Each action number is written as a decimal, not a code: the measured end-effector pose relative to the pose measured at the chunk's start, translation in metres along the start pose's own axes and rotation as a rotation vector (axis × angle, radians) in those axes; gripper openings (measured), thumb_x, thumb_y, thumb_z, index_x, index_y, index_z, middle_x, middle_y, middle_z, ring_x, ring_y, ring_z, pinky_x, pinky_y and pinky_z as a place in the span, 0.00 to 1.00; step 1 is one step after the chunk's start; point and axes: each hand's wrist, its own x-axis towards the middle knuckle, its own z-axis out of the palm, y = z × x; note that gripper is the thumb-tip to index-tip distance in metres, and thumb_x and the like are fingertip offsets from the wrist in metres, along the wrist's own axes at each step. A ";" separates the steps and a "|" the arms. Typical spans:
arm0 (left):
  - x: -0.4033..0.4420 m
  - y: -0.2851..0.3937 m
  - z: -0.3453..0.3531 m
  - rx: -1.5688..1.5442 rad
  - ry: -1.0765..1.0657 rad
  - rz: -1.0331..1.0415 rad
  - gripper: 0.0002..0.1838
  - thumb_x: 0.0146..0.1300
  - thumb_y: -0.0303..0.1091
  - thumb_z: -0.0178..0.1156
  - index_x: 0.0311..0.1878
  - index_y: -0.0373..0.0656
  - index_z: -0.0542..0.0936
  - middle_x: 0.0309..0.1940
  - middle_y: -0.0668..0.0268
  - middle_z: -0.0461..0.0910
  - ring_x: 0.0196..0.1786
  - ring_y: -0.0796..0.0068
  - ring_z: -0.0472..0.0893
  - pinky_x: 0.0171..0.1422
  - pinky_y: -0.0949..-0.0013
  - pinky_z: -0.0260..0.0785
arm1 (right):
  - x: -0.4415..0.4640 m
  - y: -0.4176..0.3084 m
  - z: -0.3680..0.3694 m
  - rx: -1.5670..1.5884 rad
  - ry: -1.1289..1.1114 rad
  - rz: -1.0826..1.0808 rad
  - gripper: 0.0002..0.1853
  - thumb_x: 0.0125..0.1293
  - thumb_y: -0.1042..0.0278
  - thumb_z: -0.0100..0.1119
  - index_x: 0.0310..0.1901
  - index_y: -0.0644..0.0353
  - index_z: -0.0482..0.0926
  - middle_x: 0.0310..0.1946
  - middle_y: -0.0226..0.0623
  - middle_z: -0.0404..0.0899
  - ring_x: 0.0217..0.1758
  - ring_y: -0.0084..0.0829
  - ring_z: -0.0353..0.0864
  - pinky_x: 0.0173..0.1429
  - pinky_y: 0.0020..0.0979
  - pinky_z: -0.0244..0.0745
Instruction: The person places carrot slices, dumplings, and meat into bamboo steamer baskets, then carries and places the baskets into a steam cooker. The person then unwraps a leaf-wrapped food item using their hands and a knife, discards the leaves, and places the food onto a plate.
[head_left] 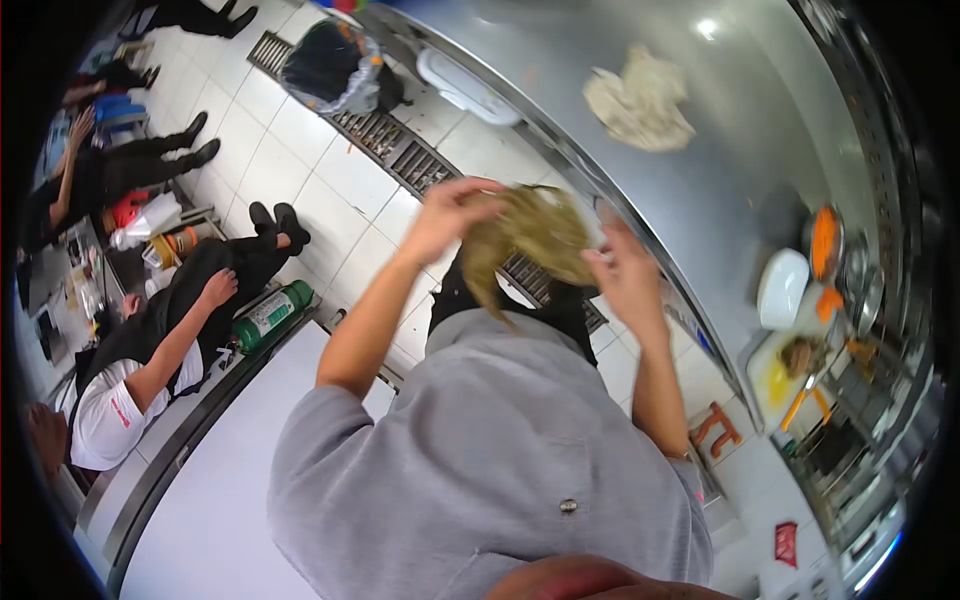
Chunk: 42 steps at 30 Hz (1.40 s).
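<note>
A floppy olive-brown sheet (548, 238) is held above a white tiled floor (330, 168), beside a shiny grey metal counter (735, 190).
The right side is filled by the counter, where a crumpled cream cloth (643, 100) is laid at the far end, and a small white dish (782, 290) is set nearer, by a round bowl of orange food (825, 243). A bin lined with a plastic bag (330, 65) is placed far left; a green metal gas bottle (272, 316) is seen on the left, near a seated person in a white shirt (115, 420). Part of the dark floor grate (400, 150) is hidden by the sheet. The sheet's left edge is pinched by the bent fingers of the left hand (455, 218); its right edge is touched by the half-curled right hand (628, 275), though blur makes how firmly impossible to tell.
</note>
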 end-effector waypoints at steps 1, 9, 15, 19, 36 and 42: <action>0.009 -0.004 -0.051 0.073 0.162 -0.144 0.14 0.63 0.28 0.64 0.52 0.37 0.83 0.42 0.68 0.85 0.43 0.79 0.80 0.51 0.76 0.72 | 0.020 -0.012 0.026 -0.059 -0.047 -0.089 0.23 0.67 0.60 0.62 0.58 0.64 0.74 0.45 0.49 0.79 0.45 0.50 0.81 0.48 0.43 0.76; 0.181 -0.075 -0.397 -0.161 1.049 0.059 0.09 0.64 0.21 0.57 0.45 0.31 0.82 0.39 0.56 0.84 0.40 0.66 0.84 0.47 0.66 0.79 | 0.035 -0.012 0.088 -0.226 -0.379 0.020 0.24 0.66 0.60 0.61 0.62 0.59 0.73 0.50 0.48 0.77 0.53 0.50 0.78 0.54 0.45 0.76; 0.271 -0.068 -0.504 -0.509 0.829 0.078 0.16 0.64 0.46 0.64 0.45 0.43 0.83 0.32 0.69 0.81 0.30 0.66 0.76 0.34 0.67 0.67 | -0.036 0.066 0.067 -0.435 -0.407 0.398 0.25 0.65 0.59 0.62 0.60 0.63 0.74 0.49 0.54 0.79 0.54 0.54 0.78 0.57 0.46 0.74; 0.257 -0.123 -0.435 0.152 0.712 0.051 0.20 0.66 0.46 0.59 0.49 0.39 0.80 0.38 0.60 0.82 0.41 0.62 0.79 0.46 0.61 0.70 | -0.078 0.094 0.061 -0.375 -0.294 0.494 0.21 0.65 0.59 0.62 0.54 0.64 0.77 0.42 0.53 0.81 0.46 0.54 0.80 0.51 0.49 0.75; -0.017 -0.011 0.318 0.540 -1.039 0.255 0.15 0.66 0.28 0.64 0.54 0.35 0.80 0.43 0.60 0.84 0.45 0.74 0.82 0.53 0.69 0.74 | -0.400 0.292 -0.173 -0.294 1.044 0.836 0.12 0.62 0.69 0.61 0.46 0.62 0.81 0.36 0.50 0.83 0.40 0.48 0.83 0.45 0.41 0.78; -0.035 -0.024 0.539 0.692 -0.566 0.711 0.20 0.62 0.35 0.68 0.57 0.41 0.79 0.45 0.56 0.78 0.48 0.61 0.80 0.51 0.64 0.75 | -0.424 0.466 -0.271 -0.773 0.939 0.783 0.27 0.62 0.65 0.62 0.63 0.55 0.71 0.53 0.45 0.77 0.54 0.50 0.79 0.54 0.44 0.79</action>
